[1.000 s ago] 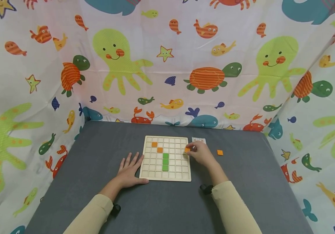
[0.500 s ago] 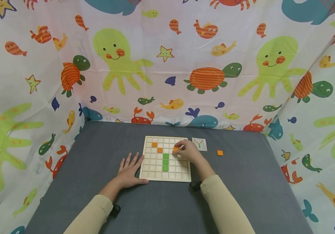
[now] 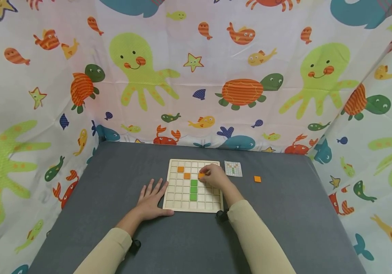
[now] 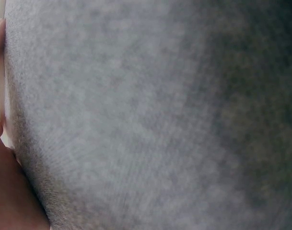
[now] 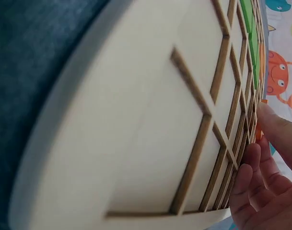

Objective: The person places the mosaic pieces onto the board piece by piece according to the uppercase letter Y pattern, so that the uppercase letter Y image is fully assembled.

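A pale wooden grid board (image 3: 177, 198) lies on the grey table, with square cells cut into it. Two orange tiles (image 3: 187, 176) and a column of three green tiles (image 3: 194, 189) sit in its cells. My right hand (image 3: 216, 177) pinches an orange square tile (image 3: 201, 176) over the board, just right of the green column's top; the right wrist view shows the thumb and fingers at this tile (image 5: 259, 129), partly hidden. My left hand (image 3: 150, 203) lies with spread fingers at the board's left edge, its fingertips and thumb touching the rim.
A small printed card (image 3: 233, 169) with a coloured grid pattern lies right of the board. Farther right is a loose orange tile (image 3: 257, 179). A curtain (image 3: 196, 76) printed with sea animals stands around the table's back and sides.
My right hand has carried the orange tile leftward from the board's right edge to near the green column, uncovering the printed card. The left hand stays in place.
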`<state>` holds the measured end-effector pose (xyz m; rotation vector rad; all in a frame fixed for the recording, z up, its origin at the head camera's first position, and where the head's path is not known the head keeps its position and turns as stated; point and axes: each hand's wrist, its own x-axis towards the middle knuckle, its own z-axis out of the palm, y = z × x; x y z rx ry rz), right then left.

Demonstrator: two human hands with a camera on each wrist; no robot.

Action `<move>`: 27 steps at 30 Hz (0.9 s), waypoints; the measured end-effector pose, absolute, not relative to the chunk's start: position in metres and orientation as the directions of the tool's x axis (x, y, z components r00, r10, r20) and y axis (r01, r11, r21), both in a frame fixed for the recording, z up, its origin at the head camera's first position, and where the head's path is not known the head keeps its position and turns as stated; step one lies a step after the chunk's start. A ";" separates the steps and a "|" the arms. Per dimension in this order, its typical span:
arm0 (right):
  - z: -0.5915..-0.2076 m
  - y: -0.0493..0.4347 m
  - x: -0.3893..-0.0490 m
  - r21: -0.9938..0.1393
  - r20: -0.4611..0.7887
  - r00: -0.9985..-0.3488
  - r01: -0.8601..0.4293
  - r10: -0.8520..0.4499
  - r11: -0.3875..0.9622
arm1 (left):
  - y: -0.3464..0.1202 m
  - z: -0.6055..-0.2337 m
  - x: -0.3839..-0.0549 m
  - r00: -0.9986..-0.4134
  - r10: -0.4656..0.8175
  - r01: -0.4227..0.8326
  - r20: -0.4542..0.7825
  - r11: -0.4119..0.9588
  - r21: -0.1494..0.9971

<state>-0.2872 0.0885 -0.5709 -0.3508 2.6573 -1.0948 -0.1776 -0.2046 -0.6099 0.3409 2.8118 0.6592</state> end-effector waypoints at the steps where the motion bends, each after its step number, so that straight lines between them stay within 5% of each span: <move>1: -0.571 0.087 -0.288 -0.708 -0.128 -0.942 -0.132 -0.310 0.694 | -0.205 -0.611 -0.178 -0.947 0.275 0.170 -0.168 0.870 0.463; 27: -0.575 0.082 -0.291 -0.590 -0.079 -0.943 -0.216 -0.322 0.778 | -0.207 -0.617 -0.177 -0.950 0.274 0.178 -0.147 0.868 0.464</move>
